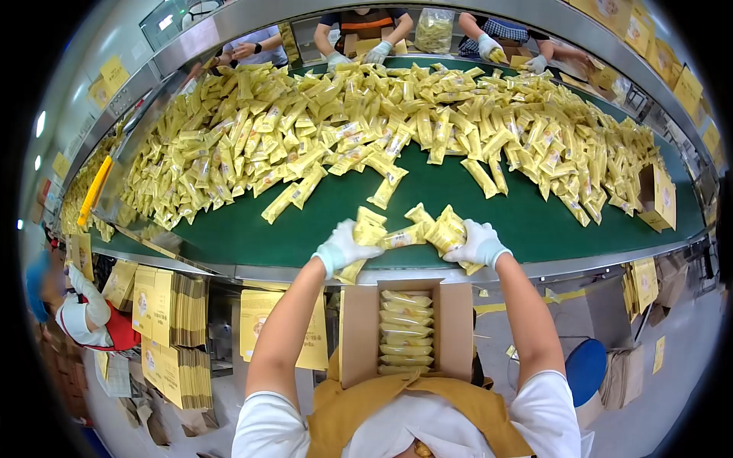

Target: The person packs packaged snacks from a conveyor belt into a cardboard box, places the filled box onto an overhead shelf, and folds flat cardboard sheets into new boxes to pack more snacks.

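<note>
My left hand (343, 246), in a white glove, grips a few yellow wrapped snack packets (369, 227) at the near edge of the green conveyor belt (427, 187). Facing it, my right hand (481, 244), also gloved, has its fingers around a bunch of yellow snack packets (446, 231). Another snack packet (405, 236) lies between the two bunches. Just below my hands, against my front, an open cardboard box (456, 324) holds a stacked column of snack packets (406, 330). The fingertips are partly hidden by the packets.
A large heap of packets (359, 130) covers the belt's far side. Across it, co-workers' gloved hands (378, 52) are at work. A small carton (658, 200) stands at the right end. Flattened cartons (187, 309) are stacked lower left; a blue stool (586, 372) is lower right.
</note>
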{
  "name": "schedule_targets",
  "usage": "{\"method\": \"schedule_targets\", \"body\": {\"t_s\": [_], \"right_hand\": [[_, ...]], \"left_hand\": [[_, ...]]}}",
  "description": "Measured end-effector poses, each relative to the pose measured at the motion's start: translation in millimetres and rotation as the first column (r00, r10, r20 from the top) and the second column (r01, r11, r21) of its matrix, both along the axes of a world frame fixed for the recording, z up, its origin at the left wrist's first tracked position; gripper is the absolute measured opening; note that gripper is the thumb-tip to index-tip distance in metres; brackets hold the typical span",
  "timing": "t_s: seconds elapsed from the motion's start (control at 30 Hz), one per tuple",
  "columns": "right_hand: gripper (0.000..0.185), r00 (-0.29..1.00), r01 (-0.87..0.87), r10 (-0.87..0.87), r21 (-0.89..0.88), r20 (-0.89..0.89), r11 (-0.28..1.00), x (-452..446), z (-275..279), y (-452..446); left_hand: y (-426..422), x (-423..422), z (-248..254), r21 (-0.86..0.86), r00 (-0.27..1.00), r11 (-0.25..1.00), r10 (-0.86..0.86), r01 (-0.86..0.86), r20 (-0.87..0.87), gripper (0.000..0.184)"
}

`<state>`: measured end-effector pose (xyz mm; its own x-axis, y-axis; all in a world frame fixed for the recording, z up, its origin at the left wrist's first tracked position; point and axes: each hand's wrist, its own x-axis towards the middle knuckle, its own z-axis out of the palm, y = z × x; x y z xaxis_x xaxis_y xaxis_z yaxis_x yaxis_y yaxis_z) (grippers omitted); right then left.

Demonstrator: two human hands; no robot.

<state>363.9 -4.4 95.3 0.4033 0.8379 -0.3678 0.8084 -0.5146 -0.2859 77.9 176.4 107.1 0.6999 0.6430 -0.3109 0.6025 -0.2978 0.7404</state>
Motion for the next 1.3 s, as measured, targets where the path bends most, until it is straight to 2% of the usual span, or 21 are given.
{"method": "schedule_targets", "body": {"t_s": [0.07, 0.13, 0.2, 0.3, 0.37, 0.43, 0.57, 0.6, 0.63, 0.7, 0.77, 0.8, 0.83, 0.9, 1.0, 1.03, 1.1, 1.13, 1.17, 1.23, 1.3], "right_hand": [[0.100, 0.998, -0.058, 0.057, 0.024, 0.042, 0.998, 1, -2, -12], [0.100, 0.996, -0.086, 0.085, 0.045, 0.031, 0.995, 7, -1, -24], [0.098, 0.993, -0.070, 0.058, 0.115, 0.104, 0.991, 18, -7, -37], [0.093, 0.985, -0.013, -0.013, 0.151, 0.170, 0.988, 31, -3, -48], [0.091, 0.978, 0.010, -0.042, 0.156, 0.203, 0.988, 36, 0, -52], [0.090, 0.981, 0.055, -0.094, 0.224, 0.168, 0.973, 38, 1, -56], [0.089, 0.982, 0.145, -0.182, 0.398, 0.056, 0.906, 55, -5, -64], [0.089, 0.963, 0.109, -0.199, 0.411, 0.182, 0.905, 60, -1, -65], [0.090, 0.930, 0.111, -0.222, 0.354, 0.293, 0.929, 63, 8, -65], [0.093, 0.899, 0.107, -0.210, 0.271, 0.385, 0.957, 74, 5, -70], [0.102, 0.932, 0.122, -0.150, 0.106, 0.329, 0.987, 73, -13, -73], [0.113, 0.914, 0.101, -0.145, 0.134, 0.378, 0.986, 68, -31, -77], [0.120, 0.910, 0.096, -0.139, 0.128, 0.390, 0.987, 69, -35, -78], [0.122, 0.912, 0.123, -0.152, 0.100, 0.381, 0.987, 71, -38, -76], [0.124, 0.934, 0.200, -0.223, 0.111, 0.280, 0.974, 70, -25, -74], [0.125, 0.943, 0.162, -0.224, 0.248, 0.247, 0.955, 67, -21, -78], [0.125, 0.964, 0.077, -0.195, 0.509, 0.182, 0.857, 51, -14, -89], [0.127, 0.984, 0.057, -0.147, 0.619, 0.095, 0.783, 37, -1, -92], [0.127, 0.993, -0.018, -0.069, 0.687, 0.099, 0.726, 23, 11, -96], [0.126, 0.992, -0.121, 0.065, 0.738, 0.105, 0.664, -7, 41, -102], [0.124, 0.976, -0.214, 0.171, 0.701, 0.133, 0.681, -32, 63, -105]], "left_hand": [[-3, 15, -3, 0.043, 0.972, 0.991, -0.113, 0.124, -0.204, 0.108], [-7, 16, -3, 0.105, 0.937, 0.974, -0.158, 0.199, -0.311, 0.111], [-11, 10, -1, 0.135, 0.909, 0.960, -0.179, 0.245, -0.377, 0.111], [-6, -5, 5, 0.226, 0.851, 0.926, -0.154, 0.301, -0.502, 0.109], [-2, -14, 17, 0.398, 0.826, 0.888, 0.039, 0.230, -0.563, 0.105], [11, -31, 6, 0.550, 0.849, 0.818, 0.160, 0.171, -0.503, 0.105], [12, -44, -24, 0.584, 0.840, 0.798, 0.213, 0.145, -0.499, 0.108], [7, -44, -27, 0.604, 0.850, 0.786, 0.221, 0.135, -0.478, 0.109], [4, -44, -29, 0.622, 0.860, 0.773, 0.226, 0.128, -0.458, 0.110], [3, -45, -29, 0.618, 0.866, 0.779, 0.236, 0.103, -0.442, 0.113], [2, -43, -31, 0.612, 0.872, 0.787, 0.250, 0.070, -0.420, 0.117], [-1, -39, -24, 0.592, 0.865, 0.804, 0.250, 0.065, -0.435, 0.127], [0, -36, -26, 0.594, 0.843, 0.801, 0.269, 0.072, -0.466, 0.129], [0, -33, -30, 0.597, 0.791, 0.798, 0.311, 0.084, -0.527, 0.133], [2, -28, -20, 0.508, 0.757, 0.857, 0.275, 0.087, -0.593, 0.136], [2, -28, -18, 0.490, 0.752, 0.867, 0.268, 0.083, -0.603, 0.136], [2, -36, -22, 0.531, 0.810, 0.844, 0.256, 0.078, -0.527, 0.136], [2, -43, -26, 0.548, 0.833, 0.833, 0.251, 0.073, -0.493, 0.137], [2, -49, -29, 0.567, 0.869, 0.823, 0.245, 0.048, -0.429, 0.137], [2, -61, -33, 0.600, 0.927, 0.800, 0.226, -0.002, -0.298, 0.137], [7, -75, -40, 0.554, 0.972, 0.811, 0.234, -0.187, -0.014, 0.137]]}}
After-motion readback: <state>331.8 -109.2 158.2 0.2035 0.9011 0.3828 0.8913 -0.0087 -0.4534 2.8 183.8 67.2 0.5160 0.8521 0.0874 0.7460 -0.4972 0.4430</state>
